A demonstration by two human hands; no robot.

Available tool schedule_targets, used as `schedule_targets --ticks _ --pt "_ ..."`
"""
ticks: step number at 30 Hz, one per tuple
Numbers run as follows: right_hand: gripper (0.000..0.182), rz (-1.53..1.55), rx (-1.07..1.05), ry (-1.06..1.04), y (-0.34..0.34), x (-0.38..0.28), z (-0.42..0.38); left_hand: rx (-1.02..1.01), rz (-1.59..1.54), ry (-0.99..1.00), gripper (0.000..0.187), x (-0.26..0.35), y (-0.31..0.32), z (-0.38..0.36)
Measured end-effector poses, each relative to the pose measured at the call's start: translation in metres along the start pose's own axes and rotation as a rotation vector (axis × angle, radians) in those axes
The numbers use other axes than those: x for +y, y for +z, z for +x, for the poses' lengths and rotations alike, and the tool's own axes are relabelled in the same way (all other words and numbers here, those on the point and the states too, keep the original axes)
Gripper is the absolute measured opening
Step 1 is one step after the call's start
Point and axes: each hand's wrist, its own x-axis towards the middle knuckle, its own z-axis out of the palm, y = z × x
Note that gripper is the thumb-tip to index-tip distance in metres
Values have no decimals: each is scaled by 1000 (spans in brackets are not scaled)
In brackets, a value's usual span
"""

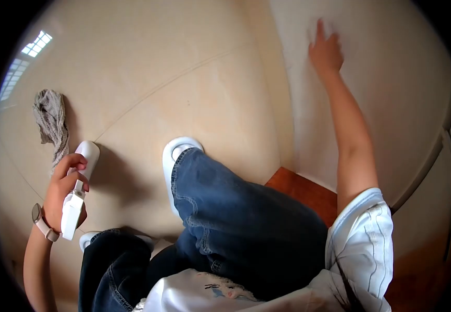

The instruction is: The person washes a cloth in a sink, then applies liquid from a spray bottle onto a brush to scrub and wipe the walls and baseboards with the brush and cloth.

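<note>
My left hand (64,190), with a watch on its wrist, is closed around a white spray bottle (88,156). The bottle's sprayer head points down toward the wrist, and its rounded end points away from me, over the tiled floor. Out to the upper right, my right hand (327,53) is against or very near the white wall (387,93). Its index finger is stretched out and the other fingers are apart and somewhat blurred; no held object shows in it. A crumpled grey-beige cloth (51,115) lies just beyond my left hand.
Beige glossy floor tiles (184,88) with thin joint lines stretch ahead, meeting the wall along a baseboard strip (272,78). My white shoe (184,143) stands in the middle. A reddish-brown wooden piece (306,188) sits by the wall beside my knee. Window light reflects at the upper left.
</note>
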Motion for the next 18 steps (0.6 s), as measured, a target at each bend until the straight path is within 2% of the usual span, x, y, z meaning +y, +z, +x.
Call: schedule_targets --ticks 1,3,4,6,8,10,11,13,14,16,17,18 --pt "51 -21 84 -155 17 8 -12 -6 7 24 21 1 -1 1" --pt "50 -64 -278 -321 33 1 -37 2 12 50 20 -1 -3 -1" --pt "50 -51 -268 -330 36 -7 -30 11 21 37 20 -2 -2 -2" --pt "53 -124 -200 -114 28 -17 -14 46 0 12 21 -5 1 -2" --pt "58 -100 -149 13 -24 -15 2 21 23 33 21 -5 -1 2" --pt "62 59 -154 199 -54 -17 12 31 -18 30 22 -11 2 -4" --pt "62 4 61 21 1 -2 -6 -6 -22 26 21 -4 -2 -2" --pt "59 -88 126 -144 25 3 -24 -12 -44 42 22 -4 -3 -3" --pt "59 -79 148 -148 25 -3 -18 -15 -68 16 24 -6 -5 -4" --pt "55 -74 -364 -114 11 -15 -33 -8 -26 16 23 -5 -5 -5" --pt "55 -54 -348 -104 -2 -17 -28 -1 -28 18 23 -8 -5 -7" --pt "54 17 -279 39 -23 -17 -18 5 -32 20 22 -10 -3 -6"
